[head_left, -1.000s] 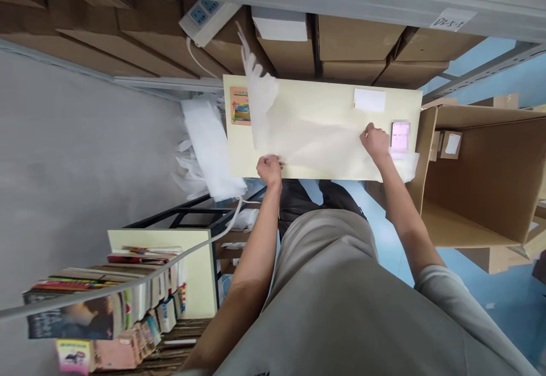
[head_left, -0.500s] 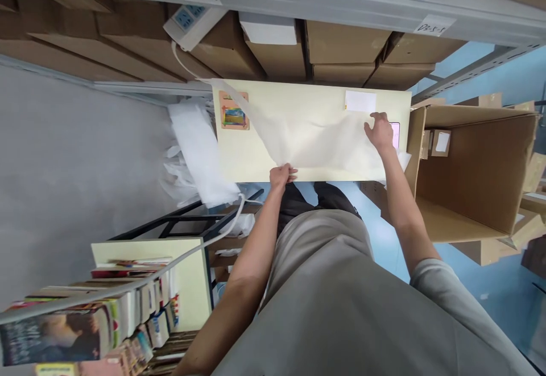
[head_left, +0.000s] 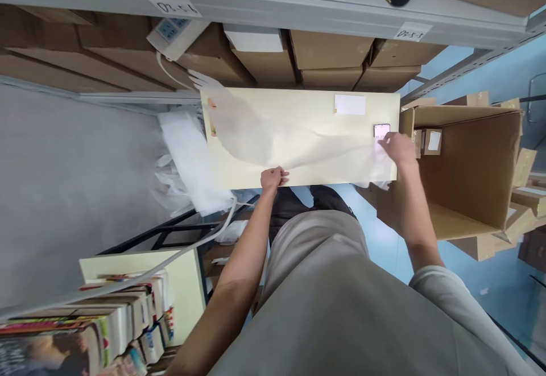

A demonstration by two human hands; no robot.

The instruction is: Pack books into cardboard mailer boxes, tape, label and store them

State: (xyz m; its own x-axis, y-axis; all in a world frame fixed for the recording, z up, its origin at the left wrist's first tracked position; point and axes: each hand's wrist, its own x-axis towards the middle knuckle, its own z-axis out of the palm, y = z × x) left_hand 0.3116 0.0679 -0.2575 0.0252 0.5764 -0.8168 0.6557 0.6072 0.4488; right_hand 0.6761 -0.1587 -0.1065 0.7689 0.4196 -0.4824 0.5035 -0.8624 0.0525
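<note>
A thin, translucent white sheet, like packing wrap, lies slack across the cream tabletop. My left hand is at the table's front edge, fingers closed on the sheet's near edge. At the right end, my right hand has its fingers bent beside a phone. That hand is smeared by motion, so its grip is unclear. The sheet veils the phone's lower part. On the left, the sheet covers most of an orange picture book or card. A white label sits near the back edge.
A large open carton adjoins the table's right end. A grey shelf beam crosses above a row of brown boxes. White wrap hangs at the left. A power strip, its cable and a book rack are also left.
My right hand has moved right, over the phone's edge. The sheet's left part has spread over the orange book or card. My left hand stays at the front edge while the view shifts slightly.
</note>
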